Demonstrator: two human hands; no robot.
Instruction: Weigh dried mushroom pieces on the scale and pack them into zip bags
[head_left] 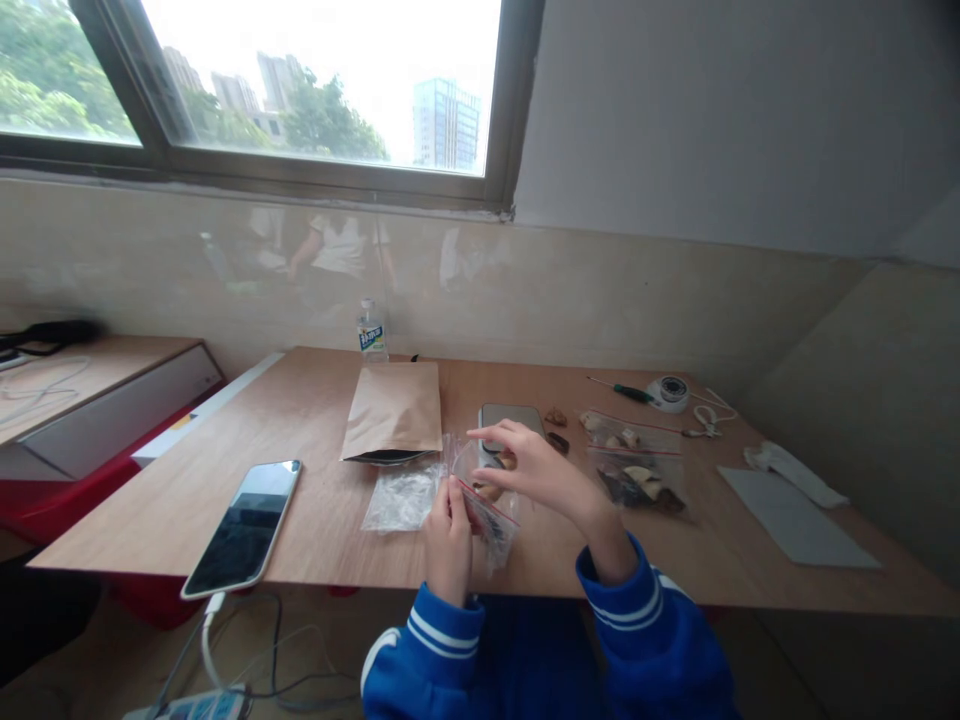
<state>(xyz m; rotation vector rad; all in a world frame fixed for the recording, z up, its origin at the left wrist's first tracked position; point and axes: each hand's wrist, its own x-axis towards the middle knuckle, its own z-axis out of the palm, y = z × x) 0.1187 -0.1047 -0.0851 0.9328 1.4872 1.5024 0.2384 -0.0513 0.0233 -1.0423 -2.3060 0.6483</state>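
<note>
My left hand (449, 535) is closed around the edge of a clear zip bag (496, 535) with a red seal line, just above the table's front edge. My right hand (544, 468) is over the bag's mouth, thumb and fingers apart. Brownish pieces show near its fingers; whether they lie inside the bag I cannot tell. Flat clear plastic bags (401, 497) lie left of my left hand. Behind my right hand sits a flat scale-like device (517, 414), partly hidden. Small brown dried pieces (556, 416) lie beside it.
Right of my hands are zip bags (641, 475) holding dried pieces. A screwdriver (634, 393), a white dome camera (669, 394), a white sheet (799, 515) and a white cloth-like roll (795, 473) lie beyond. Leftward are a kraft pouch (397, 405), a bottle (370, 333) and a cabled phone (246, 528).
</note>
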